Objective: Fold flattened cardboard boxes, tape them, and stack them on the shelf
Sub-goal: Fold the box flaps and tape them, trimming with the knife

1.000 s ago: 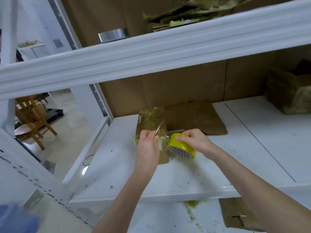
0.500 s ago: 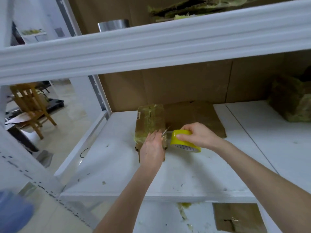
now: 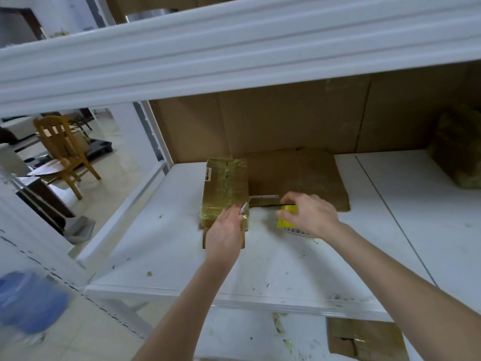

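The left hand [image 3: 225,230] lies flat on the near end of the small box [image 3: 225,183], fingers straight and together, pressing down on its taped top. A crumpled bit of clear tape sits at its fingertips, by the box's near right corner. The right hand [image 3: 309,214] is just to the right, curled round the roll of yellow tape [image 3: 285,222] and gripping it from above, low over the shelf [image 3: 286,269]. A thin dark line runs from the box's right edge to the roll; what it is cannot be told.

The small box stands on the left part of the white shelf, wrapped in yellowish tape, with a small label on its far left corner. Touching its right side, a flattened cardboard sheet [image 3: 299,175] lies flat on the shelf, reaching to the brown cardboard backing [image 3: 286,121] at the far side.

At the far right of the shelf stands another taped box [image 3: 458,152], well apart from the hands. The upper shelf's white beam [image 3: 234,48] crosses above. On the lower shelf, near right, lies a piece of cardboard [image 3: 364,340]. Left of the shelving a wooden chair [image 3: 62,149] stands on the tiled floor, and a blurred blue shape [image 3: 28,300] shows at the near left.
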